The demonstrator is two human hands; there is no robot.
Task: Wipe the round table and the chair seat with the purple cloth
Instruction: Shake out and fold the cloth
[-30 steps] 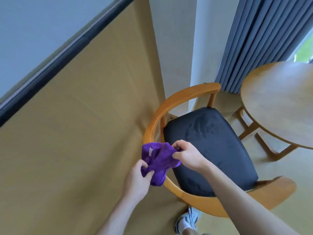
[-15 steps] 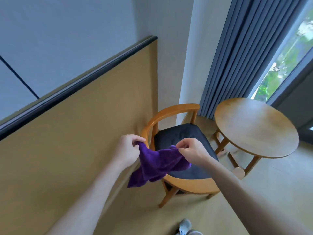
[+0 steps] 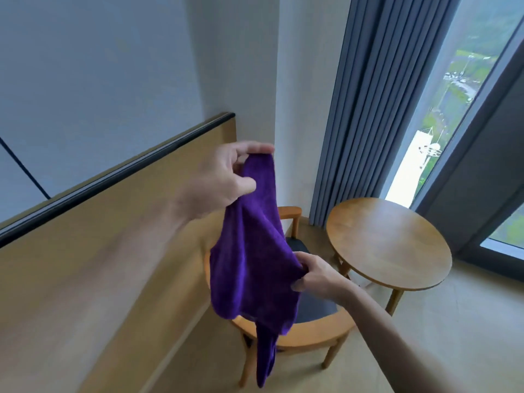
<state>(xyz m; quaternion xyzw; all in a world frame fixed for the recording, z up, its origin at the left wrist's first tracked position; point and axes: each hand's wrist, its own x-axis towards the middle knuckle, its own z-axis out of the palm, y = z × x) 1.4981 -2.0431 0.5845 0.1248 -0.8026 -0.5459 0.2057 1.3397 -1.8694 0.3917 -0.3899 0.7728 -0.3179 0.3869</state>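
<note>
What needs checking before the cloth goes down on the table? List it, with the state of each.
1. Purple cloth in hand: ok, left hand pinches the top, right hand grips a lower edge.
2. Cloth opened flat: not ok, it hangs bunched.
3. Round table top free of objects: ok.
4. Cloth touching the table: not ok, held over the chair.
5. Chair seat state: cannot tell, mostly hidden.

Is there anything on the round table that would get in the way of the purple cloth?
No, nothing visible does. The round table top shows bare wood. The purple cloth hangs over the chair, held by the left hand and right hand.
</note>
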